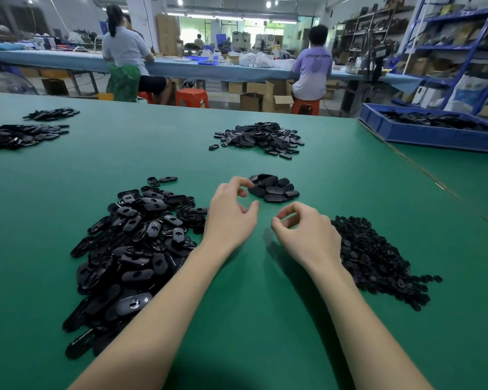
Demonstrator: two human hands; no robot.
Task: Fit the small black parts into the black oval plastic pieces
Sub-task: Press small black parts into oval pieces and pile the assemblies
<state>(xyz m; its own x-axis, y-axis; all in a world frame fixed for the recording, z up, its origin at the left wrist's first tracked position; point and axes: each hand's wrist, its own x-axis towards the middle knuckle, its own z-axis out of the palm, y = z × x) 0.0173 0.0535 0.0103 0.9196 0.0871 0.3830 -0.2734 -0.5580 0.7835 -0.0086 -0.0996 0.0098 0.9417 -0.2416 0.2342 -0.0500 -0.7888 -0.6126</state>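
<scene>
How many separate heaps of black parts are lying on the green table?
6: a big pile by the left hand, a small-parts pile by the right, a small stack ahead, one mid-table, two far left. The blue tray's contents aren't counted.

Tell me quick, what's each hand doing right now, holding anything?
Left hand: fingers loosely curled, holding nothing visible, fingertips beside the small stack of oval pieces.
Right hand: thumb and forefinger curled together; cannot tell whether they pinch anything.

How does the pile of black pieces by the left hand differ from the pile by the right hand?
The left pile holds larger, glossy oval pieces, many with a hole showing; the right pile holds much smaller, duller parts. The left pile is also the broader one, running towards the near table edge. Both are loose black heaps on the green table.
</scene>
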